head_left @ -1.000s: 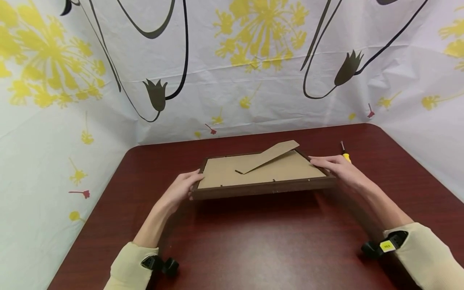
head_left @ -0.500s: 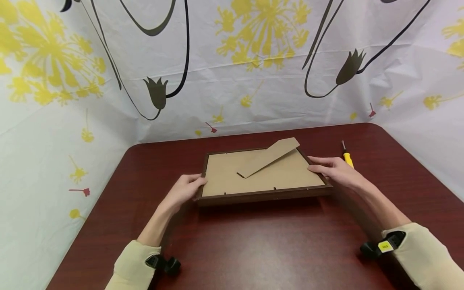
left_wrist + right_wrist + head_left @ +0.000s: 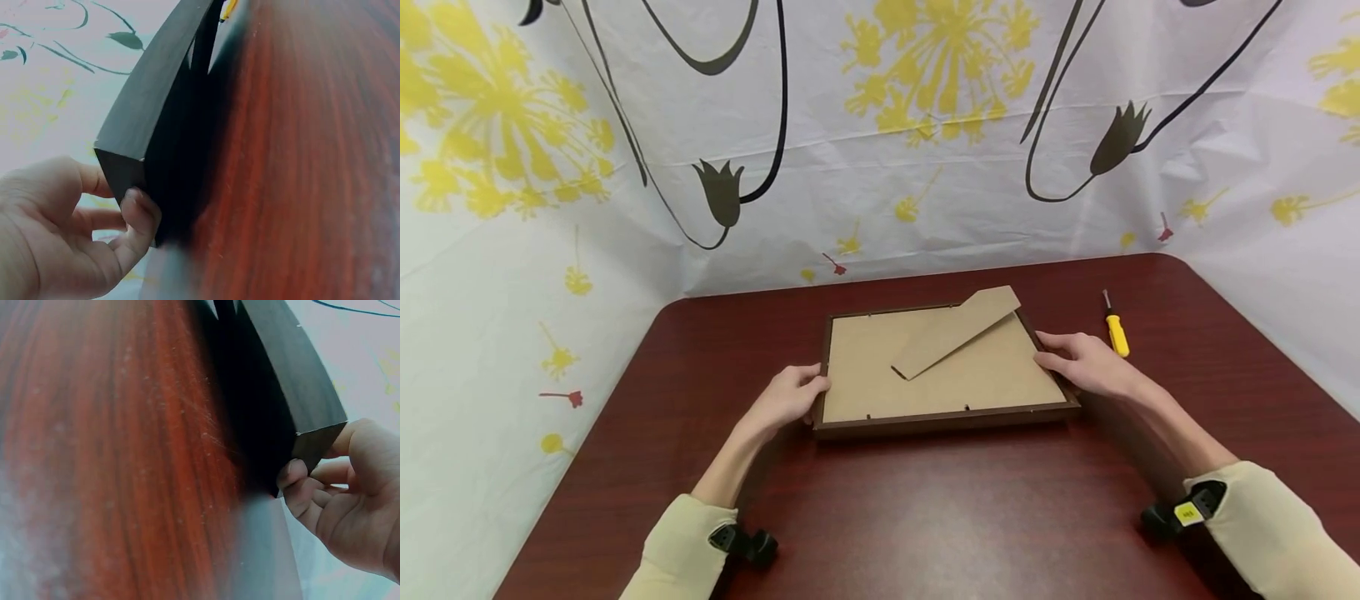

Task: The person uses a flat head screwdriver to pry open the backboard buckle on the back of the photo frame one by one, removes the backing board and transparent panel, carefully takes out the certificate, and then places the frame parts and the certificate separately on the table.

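A dark brown picture frame [image 3: 940, 423] lies face down between my hands, low over the table, its tan backing board [image 3: 865, 358] upward. The cardboard easel stand [image 3: 958, 333] slants across the backing, its upper end past the far edge. My left hand [image 3: 784, 396] grips the left side, thumb over the top edge. On the opposite side, my right hand [image 3: 1090, 364] holds the frame's right edge. Both wrist views show fingers curled beneath a corner, at the frame [image 3: 150, 94] in the left and the frame [image 3: 297, 369] in the right, with dark shadow under it.
A screwdriver [image 3: 1116, 333] with a yellow handle lies on the reddish-brown table [image 3: 940, 517], just beyond my right hand. White sheeting [image 3: 865, 183] with printed flowers hangs behind the table and along its sides.
The frame's near edge has come down toward the table, so its back shows more fully. Both hands have lowered with it, keeping their hold. More of the screwdriver's handle shows.
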Demonstrator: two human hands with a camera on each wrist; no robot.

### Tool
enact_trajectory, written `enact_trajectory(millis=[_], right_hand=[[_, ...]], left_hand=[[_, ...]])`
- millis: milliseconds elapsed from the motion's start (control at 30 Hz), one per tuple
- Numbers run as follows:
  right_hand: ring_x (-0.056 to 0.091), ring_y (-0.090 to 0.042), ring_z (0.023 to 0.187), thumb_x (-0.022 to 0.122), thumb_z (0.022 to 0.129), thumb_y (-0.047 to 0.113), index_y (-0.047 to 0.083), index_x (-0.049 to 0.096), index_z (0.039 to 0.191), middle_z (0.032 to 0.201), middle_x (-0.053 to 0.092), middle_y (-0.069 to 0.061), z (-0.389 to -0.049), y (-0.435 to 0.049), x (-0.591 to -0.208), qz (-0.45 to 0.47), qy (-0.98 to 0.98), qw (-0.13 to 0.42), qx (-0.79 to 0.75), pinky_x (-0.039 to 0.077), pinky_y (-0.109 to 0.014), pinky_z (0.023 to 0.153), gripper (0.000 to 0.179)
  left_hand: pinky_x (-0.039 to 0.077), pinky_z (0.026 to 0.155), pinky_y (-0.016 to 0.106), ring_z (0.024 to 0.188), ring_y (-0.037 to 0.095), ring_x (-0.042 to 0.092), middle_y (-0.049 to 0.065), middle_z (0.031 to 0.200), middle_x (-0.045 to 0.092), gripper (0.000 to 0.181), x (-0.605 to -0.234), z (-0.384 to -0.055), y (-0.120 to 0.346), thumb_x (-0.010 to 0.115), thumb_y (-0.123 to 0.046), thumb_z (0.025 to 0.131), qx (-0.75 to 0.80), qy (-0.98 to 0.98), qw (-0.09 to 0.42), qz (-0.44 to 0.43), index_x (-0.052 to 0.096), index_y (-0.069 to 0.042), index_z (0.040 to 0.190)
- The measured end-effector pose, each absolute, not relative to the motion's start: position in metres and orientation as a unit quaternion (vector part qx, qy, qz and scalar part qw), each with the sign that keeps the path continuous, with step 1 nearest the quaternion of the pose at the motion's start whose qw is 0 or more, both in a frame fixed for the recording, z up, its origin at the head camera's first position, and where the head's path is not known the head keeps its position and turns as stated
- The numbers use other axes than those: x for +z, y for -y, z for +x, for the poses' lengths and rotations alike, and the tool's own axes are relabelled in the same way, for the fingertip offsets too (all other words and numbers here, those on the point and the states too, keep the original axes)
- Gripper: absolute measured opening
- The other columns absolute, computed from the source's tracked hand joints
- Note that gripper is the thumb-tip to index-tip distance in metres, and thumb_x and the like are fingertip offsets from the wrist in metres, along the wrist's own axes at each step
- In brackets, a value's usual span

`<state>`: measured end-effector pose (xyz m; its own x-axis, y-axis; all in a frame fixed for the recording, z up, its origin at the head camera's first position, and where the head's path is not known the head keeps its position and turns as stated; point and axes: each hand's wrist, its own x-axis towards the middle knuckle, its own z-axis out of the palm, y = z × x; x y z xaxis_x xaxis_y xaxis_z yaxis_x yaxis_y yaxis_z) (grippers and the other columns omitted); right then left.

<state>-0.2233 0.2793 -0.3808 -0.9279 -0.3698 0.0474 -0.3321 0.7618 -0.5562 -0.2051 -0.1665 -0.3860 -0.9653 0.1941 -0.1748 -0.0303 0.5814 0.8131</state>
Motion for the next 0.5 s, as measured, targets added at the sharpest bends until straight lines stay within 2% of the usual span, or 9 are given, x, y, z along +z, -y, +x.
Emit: enact_trajectory(millis=[100,167,233,300,433,500], right_hand=[[0.061,-0.017,0.066,0.057,0.104,0.022,-0.01,0.042,0.147,0.109,0.069,-0.023,-0.222,-0.279,-0.383,-0.193,-0.932,0.049,-0.302,0.05,-0.029,0.064,0.056],[0.055,-0.016,0.053,0.058,0.104,0.021,-0.011,0.04,0.148,0.094,0.069,-0.014,-0.221,-0.278,-0.384,-0.192,-0.929,0.059,-0.31,0.048,-0.028,0.054,0.058],[0.052,-0.016,0.047,0.058,0.104,0.019,-0.012,0.038,0.149,0.088,0.066,-0.008,-0.222,-0.277,-0.386,-0.191,-0.928,0.064,-0.314,0.046,-0.029,0.05,0.058],[0.053,-0.015,0.048,0.058,0.104,0.018,-0.013,0.038,0.148,0.1,0.069,-0.017,-0.222,-0.276,-0.387,-0.194,-0.929,0.061,-0.31,0.047,-0.028,0.052,0.058],[0.055,-0.016,0.052,0.059,0.103,0.019,-0.013,0.039,0.148,0.126,0.061,-0.029,-0.223,-0.278,-0.389,-0.189,-0.929,0.053,-0.312,0.048,-0.028,0.057,0.059],[0.055,-0.018,0.053,0.06,0.102,0.019,-0.013,0.039,0.148,0.123,0.063,-0.027,-0.224,-0.279,-0.391,-0.186,-0.929,0.051,-0.316,0.048,-0.028,0.058,0.059]], left_hand=[[0.053,0.063,0.03,0.053,0.017,0.059,0.022,0.153,0.042,0.052,-0.391,-0.206,0.169,0.052,-0.016,0.101,0.451,-0.881,0.126,0.074,0.045,0.006,0.148],[0.054,0.063,0.03,0.053,0.018,0.06,0.025,0.152,0.042,0.052,-0.394,-0.207,0.17,0.051,-0.015,0.102,0.446,-0.881,0.127,0.092,0.043,0.008,0.148],[0.054,0.064,0.031,0.052,0.019,0.061,0.027,0.151,0.043,0.053,-0.397,-0.207,0.17,0.051,-0.015,0.103,0.44,-0.883,0.127,0.106,0.042,0.01,0.148],[0.056,0.068,0.033,0.052,0.019,0.062,0.027,0.151,0.043,0.053,-0.398,-0.207,0.171,0.05,-0.015,0.104,0.431,-0.886,0.128,0.112,0.039,0.012,0.148],[0.056,0.082,0.037,0.053,0.02,0.062,0.026,0.152,0.042,0.054,-0.398,-0.208,0.168,0.049,-0.016,0.105,0.417,-0.892,0.135,0.11,0.036,0.011,0.15],[0.056,0.082,0.036,0.054,0.019,0.062,0.026,0.151,0.043,0.054,-0.398,-0.208,0.166,0.049,-0.016,0.105,0.412,-0.894,0.137,0.108,0.036,0.011,0.15]])
